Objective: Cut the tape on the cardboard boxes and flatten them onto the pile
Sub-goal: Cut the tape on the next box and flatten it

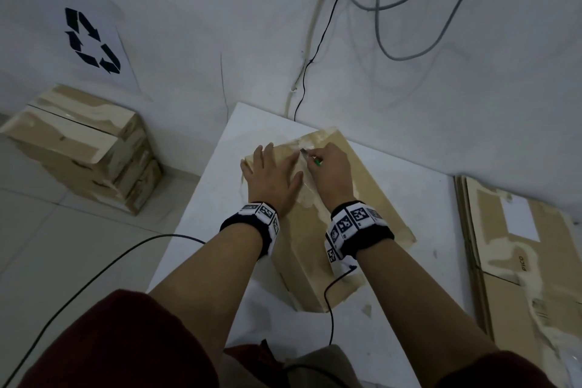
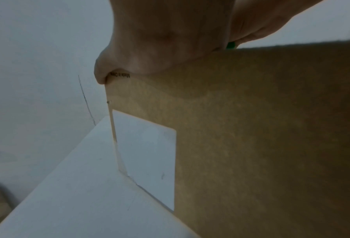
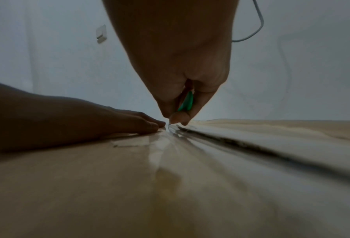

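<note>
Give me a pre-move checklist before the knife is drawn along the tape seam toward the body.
1. Right hand has a firm grip on the green knife: ok.
2. Blade tip sits on the tape seam: ok.
3. Left hand lies flat, steadying the box: ok.
4. Left fingers clear of the blade: not ok, they lie right beside the tip.
5. Box rests fully on the white table: ok.
6. Blade depth through the tape: cannot tell.
</note>
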`<action>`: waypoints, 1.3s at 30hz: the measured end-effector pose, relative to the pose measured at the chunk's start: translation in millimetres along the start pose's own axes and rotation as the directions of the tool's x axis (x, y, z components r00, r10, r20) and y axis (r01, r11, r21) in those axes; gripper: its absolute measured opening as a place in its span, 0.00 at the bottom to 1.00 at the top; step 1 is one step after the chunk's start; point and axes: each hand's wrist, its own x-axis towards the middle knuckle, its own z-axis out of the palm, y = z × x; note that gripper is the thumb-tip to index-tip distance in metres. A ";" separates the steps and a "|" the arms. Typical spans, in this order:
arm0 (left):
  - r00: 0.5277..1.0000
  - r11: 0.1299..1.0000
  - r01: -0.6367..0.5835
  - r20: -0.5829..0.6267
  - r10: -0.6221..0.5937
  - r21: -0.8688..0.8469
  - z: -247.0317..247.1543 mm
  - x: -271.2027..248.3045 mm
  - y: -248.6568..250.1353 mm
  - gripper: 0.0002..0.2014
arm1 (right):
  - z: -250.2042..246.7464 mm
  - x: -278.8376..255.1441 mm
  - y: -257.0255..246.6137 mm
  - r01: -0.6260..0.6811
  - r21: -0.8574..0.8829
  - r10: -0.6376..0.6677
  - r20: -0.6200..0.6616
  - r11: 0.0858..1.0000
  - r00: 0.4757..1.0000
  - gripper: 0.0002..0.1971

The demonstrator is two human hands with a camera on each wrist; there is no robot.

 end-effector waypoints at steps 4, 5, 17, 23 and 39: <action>1.000 1.000 0.008 0.002 -0.008 0.011 -0.7 1.3 0.7 0.24 | -0.9 1.1 -5.3 0.056 -0.137 -0.049 0.051 0.989 0.997 0.15; 1.000 1.000 0.010 0.004 -0.010 0.013 -1.2 1.1 1.2 0.24 | -1.6 2.1 -6.4 0.058 -0.159 -0.047 0.067 0.986 0.997 0.14; 1.000 0.999 -0.004 -0.001 0.004 0.053 -3.2 -1.0 2.7 0.24 | -26.8 -52.6 16.2 -0.023 -0.221 0.042 0.080 0.975 0.996 0.14; 1.000 0.998 -0.009 0.021 0.008 0.066 -3.2 -1.8 3.2 0.24 | -32.1 -91.8 43.0 -0.116 -0.213 0.121 0.010 0.970 0.993 0.18; 0.953 0.941 -0.290 0.145 0.267 0.172 27.5 -83.0 45.3 0.32 | -51.3 -105.7 35.4 -0.053 -0.197 0.063 0.044 0.979 0.997 0.12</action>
